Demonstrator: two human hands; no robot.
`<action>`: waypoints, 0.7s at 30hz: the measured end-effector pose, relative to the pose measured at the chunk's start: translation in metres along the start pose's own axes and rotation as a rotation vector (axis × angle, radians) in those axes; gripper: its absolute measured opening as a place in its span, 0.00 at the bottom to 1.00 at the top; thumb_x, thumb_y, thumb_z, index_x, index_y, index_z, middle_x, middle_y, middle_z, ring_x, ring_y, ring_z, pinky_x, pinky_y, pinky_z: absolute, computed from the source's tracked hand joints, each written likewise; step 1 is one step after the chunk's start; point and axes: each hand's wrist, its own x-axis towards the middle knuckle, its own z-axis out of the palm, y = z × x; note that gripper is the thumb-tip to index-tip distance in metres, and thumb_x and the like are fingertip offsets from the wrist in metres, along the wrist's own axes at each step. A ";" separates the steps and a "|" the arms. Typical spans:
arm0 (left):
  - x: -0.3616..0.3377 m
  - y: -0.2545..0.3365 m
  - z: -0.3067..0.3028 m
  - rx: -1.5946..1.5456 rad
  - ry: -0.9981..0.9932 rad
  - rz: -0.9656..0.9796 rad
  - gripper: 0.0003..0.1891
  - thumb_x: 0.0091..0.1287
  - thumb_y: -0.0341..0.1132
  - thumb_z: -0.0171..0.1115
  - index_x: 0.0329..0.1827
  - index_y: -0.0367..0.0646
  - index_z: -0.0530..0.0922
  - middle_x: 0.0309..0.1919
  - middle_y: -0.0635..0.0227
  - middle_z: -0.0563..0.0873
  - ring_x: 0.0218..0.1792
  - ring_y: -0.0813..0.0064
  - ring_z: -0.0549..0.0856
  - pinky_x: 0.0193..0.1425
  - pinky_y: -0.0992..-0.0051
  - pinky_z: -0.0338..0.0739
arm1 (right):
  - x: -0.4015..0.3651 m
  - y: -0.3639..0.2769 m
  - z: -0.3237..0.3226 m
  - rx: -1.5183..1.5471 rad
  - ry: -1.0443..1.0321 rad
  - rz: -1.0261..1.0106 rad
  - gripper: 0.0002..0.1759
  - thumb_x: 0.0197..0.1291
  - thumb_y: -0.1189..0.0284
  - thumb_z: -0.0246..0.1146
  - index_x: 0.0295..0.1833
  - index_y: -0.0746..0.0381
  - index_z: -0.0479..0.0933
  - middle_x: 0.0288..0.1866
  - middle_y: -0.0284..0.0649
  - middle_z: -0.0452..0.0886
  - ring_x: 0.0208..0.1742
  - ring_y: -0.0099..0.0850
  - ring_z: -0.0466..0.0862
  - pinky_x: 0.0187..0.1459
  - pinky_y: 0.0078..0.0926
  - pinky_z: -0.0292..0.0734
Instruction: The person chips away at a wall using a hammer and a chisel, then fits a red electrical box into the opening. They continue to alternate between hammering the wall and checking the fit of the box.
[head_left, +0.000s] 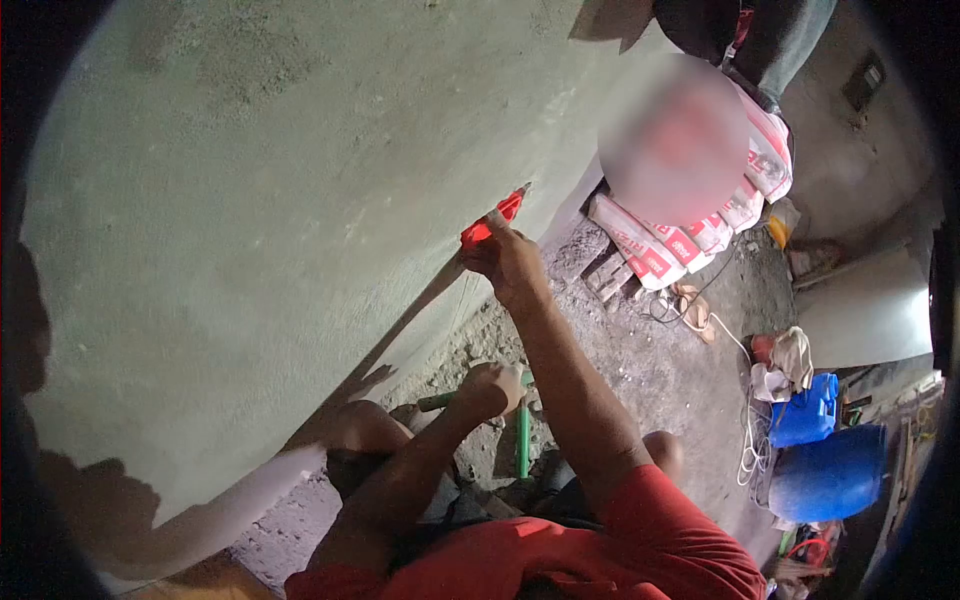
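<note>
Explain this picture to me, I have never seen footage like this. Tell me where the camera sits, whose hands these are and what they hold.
There is no machine here. A person wears one camera on the head, and it looks forward and down at their own arms, so the round, bent edges come from the lens. The person, in a red shirt, crouches beside a grey plastered wall. The right hand presses a small red tool against that wall; what kind of tool it is cannot be told. The left hand, lower down between the knees, grips a green-handled tool. On the dirt floor behind lie stacked white and red sacks, a blue barrel and a loose white cable.
</note>
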 end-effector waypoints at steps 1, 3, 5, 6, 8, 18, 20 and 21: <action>0.003 -0.004 0.006 -0.005 0.000 -0.002 0.21 0.68 0.46 0.62 0.54 0.39 0.81 0.46 0.50 0.88 0.52 0.52 0.87 0.58 0.58 0.80 | -0.001 -0.001 0.002 -0.004 0.017 0.004 0.21 0.69 0.61 0.65 0.49 0.71 0.75 0.37 0.50 0.85 0.31 0.39 0.88 0.34 0.38 0.88; 0.012 -0.014 0.024 -0.065 0.060 0.099 0.19 0.67 0.44 0.62 0.52 0.39 0.82 0.44 0.50 0.88 0.51 0.52 0.87 0.57 0.58 0.81 | -0.001 -0.001 0.002 -0.011 0.032 0.013 0.21 0.69 0.61 0.64 0.49 0.71 0.75 0.37 0.50 0.85 0.31 0.40 0.88 0.34 0.38 0.88; 0.004 -0.008 0.013 -0.053 0.068 0.085 0.18 0.66 0.43 0.63 0.50 0.39 0.82 0.42 0.50 0.88 0.49 0.52 0.88 0.55 0.58 0.81 | 0.003 0.000 -0.003 -0.013 -0.021 0.017 0.21 0.70 0.61 0.63 0.50 0.72 0.75 0.36 0.49 0.85 0.32 0.39 0.88 0.34 0.38 0.88; 0.001 -0.005 0.007 -0.036 0.076 0.074 0.17 0.65 0.43 0.63 0.49 0.39 0.82 0.41 0.51 0.89 0.47 0.52 0.88 0.54 0.59 0.82 | 0.004 0.000 -0.005 -0.015 -0.024 0.019 0.21 0.70 0.61 0.63 0.50 0.72 0.75 0.36 0.49 0.85 0.32 0.39 0.88 0.34 0.38 0.88; -0.003 -0.003 0.008 -0.076 0.103 0.046 0.17 0.65 0.43 0.63 0.48 0.39 0.82 0.39 0.51 0.89 0.45 0.52 0.89 0.53 0.59 0.82 | 0.005 -0.001 -0.005 -0.105 0.038 0.037 0.22 0.72 0.57 0.60 0.50 0.69 0.77 0.38 0.50 0.84 0.38 0.41 0.87 0.42 0.40 0.87; 0.048 -0.030 0.069 0.280 -0.002 0.293 0.18 0.66 0.45 0.63 0.48 0.37 0.82 0.36 0.51 0.89 0.42 0.52 0.89 0.50 0.59 0.83 | 0.004 0.005 -0.003 0.006 0.020 -0.043 0.22 0.69 0.61 0.64 0.51 0.72 0.75 0.38 0.47 0.85 0.34 0.35 0.88 0.33 0.30 0.87; 0.037 -0.025 0.065 0.130 0.102 0.226 0.19 0.67 0.45 0.63 0.50 0.37 0.81 0.37 0.53 0.89 0.43 0.53 0.89 0.51 0.59 0.83 | 0.002 0.004 -0.002 -0.008 0.030 -0.028 0.22 0.67 0.61 0.66 0.50 0.72 0.75 0.38 0.46 0.85 0.32 0.33 0.88 0.32 0.29 0.86; 0.033 -0.022 0.062 -0.024 0.208 0.153 0.19 0.67 0.45 0.62 0.51 0.38 0.81 0.39 0.54 0.89 0.43 0.54 0.89 0.51 0.59 0.83 | 0.002 0.004 -0.002 -0.004 0.039 -0.033 0.22 0.67 0.61 0.66 0.50 0.72 0.75 0.38 0.46 0.85 0.32 0.33 0.88 0.32 0.29 0.86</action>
